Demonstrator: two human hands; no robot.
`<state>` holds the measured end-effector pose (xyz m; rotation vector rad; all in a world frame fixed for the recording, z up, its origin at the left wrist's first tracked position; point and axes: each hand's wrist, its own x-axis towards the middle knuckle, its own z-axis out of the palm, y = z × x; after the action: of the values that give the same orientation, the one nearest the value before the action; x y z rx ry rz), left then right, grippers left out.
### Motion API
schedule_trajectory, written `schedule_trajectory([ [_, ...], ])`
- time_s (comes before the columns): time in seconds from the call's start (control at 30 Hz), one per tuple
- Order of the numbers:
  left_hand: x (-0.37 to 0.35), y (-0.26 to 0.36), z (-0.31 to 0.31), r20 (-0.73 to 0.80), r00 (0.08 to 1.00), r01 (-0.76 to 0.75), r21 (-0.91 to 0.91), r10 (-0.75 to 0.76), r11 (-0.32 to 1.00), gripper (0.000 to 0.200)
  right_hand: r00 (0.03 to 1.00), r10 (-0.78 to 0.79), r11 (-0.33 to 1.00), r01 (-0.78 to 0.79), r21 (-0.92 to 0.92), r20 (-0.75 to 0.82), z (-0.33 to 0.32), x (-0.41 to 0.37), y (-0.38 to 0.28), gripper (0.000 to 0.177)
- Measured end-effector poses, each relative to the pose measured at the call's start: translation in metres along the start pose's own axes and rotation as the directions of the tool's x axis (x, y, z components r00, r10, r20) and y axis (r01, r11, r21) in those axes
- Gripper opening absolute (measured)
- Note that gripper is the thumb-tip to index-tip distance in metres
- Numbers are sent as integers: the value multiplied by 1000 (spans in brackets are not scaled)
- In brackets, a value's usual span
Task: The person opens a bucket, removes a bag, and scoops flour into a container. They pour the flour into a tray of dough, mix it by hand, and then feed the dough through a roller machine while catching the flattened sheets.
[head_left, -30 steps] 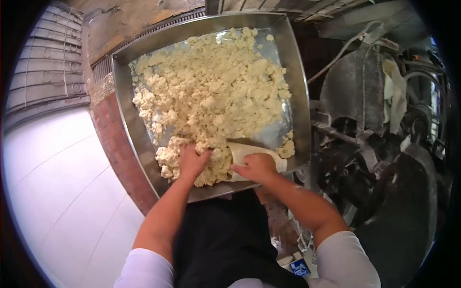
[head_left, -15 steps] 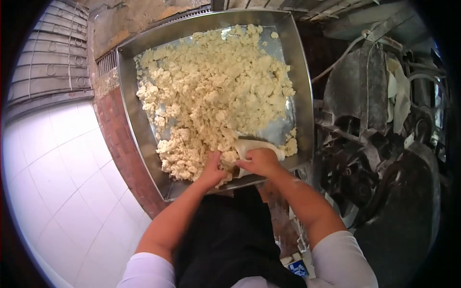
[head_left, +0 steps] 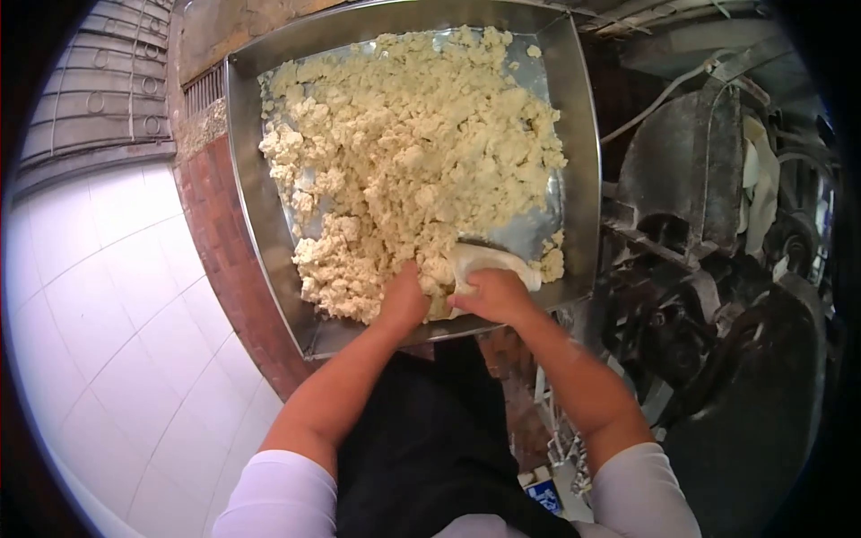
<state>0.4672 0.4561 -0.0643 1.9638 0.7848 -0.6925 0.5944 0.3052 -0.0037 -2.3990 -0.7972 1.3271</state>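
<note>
A pale, crumbly mass in loose lumps [head_left: 386,152], curd or dough by its look, covers much of a deep metal tray [head_left: 574,117]. At the near side of the tray, my left hand [head_left: 405,299] presses into the lumps. Its fingers are mostly hidden among them. My right hand [head_left: 495,294], just to its right, is closed on the edge of a white, soft-looking bag [head_left: 502,262] that lies in the tray. The bag's open side faces left, towards the lumps and my left hand. How much is inside it is hidden.
Dusty dark machinery [head_left: 682,179] stands close by the tray's right side. On the left are a red brick strip [head_left: 215,224], white floor tiles [head_left: 126,332] and a metal grille gate [head_left: 99,81]. A blue and white package [head_left: 543,495] lies below, near my right arm.
My left hand has moved slightly right, further into the lumps beside the bag. The bag's open side is lifted and more rounded, with my right hand still gripping it. The view has shifted slightly.
</note>
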Motion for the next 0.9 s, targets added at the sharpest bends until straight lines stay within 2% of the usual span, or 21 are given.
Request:
schedule_trajectory([
  [0.03,-1,-3,-2,0,1000,2,4,-2,1000,48,1000,-1,1000,1,5,0,0,-1,0,54],
  [0.1,-3,-14,-15,98,988,-115,-44,119,992,46,998,31,999,-30,-13,55,-3,0,-3,55],
  [0.13,-6,-17,-37,97,990,-97,-31,99,995,45,998,18,1000,-17,-15,56,-5,0,-10,55],
  [0.17,-10,-20,-69,99,992,-80,-18,81,997,45,991,103,994,-100,-46,88,-7,-3,-19,55],
  [0.2,-13,-30,-99,-155,986,-64,8,64,998,46,975,194,980,-186,-76,110,-6,-4,-27,56],
  [0.23,-10,-44,-127,-397,916,-48,32,56,998,48,976,193,980,-186,-70,100,-2,-2,-33,56],
  [0.3,18,-96,-137,-539,842,-24,-12,14,1000,53,992,129,989,-129,-73,-7,16,2,-48,56],
  [0.33,19,-96,-127,-534,845,-27,-4,21,1000,53,991,134,989,-135,-64,-9,23,3,-54,56],
  [0.4,21,-79,-97,-452,868,287,124,-203,950,58,992,122,991,-121,-50,19,28,10,-62,56],
  [0.43,25,-78,-92,-388,877,325,46,-283,945,60,996,64,998,-65,-26,-59,42,13,-58,60],
  [0.47,29,-90,-79,-384,874,338,39,-298,940,60,997,60,998,-61,-29,-43,46,16,-54,60],
  [0.53,32,-110,-58,-259,950,143,-128,-173,981,58,989,40,999,-44,-26,-144,53,20,-50,59],
  [0.57,27,-100,-54,-261,950,141,-121,-169,983,58,989,47,998,-51,-28,-143,51,23,-49,58],
  [0.6,19,-85,-40,-324,936,106,-110,-136,988,57,987,54,998,-57,-21,-151,48,25,-48,58],
  [0.63,11,-67,-30,-382,918,73,-102,-106,992,55,991,62,998,-64,-16,-121,46,25,-45,56],
  [0.67,5,-45,-29,-379,919,71,-106,-106,992,55,994,65,998,-66,-16,-86,45,25,-43,55],
  [0.73,-10,-7,-31,-208,975,9,-334,-83,943,61,992,46,998,-50,-29,-115,49,26,-35,53],
  [0.77,-10,-5,-17,-207,975,11,-337,-86,941,61,988,27,999,-33,-38,-149,51,28,-32,50],
  [0.83,-11,0,3,-359,933,-45,-179,-23,983,72,985,9,999,-16,-38,-171,53,31,-24,48],
  [0.9,-10,4,13,-340,940,-30,-161,-27,986,78,983,-3,999,-3,-32,-184,60,32,-17,46],
])
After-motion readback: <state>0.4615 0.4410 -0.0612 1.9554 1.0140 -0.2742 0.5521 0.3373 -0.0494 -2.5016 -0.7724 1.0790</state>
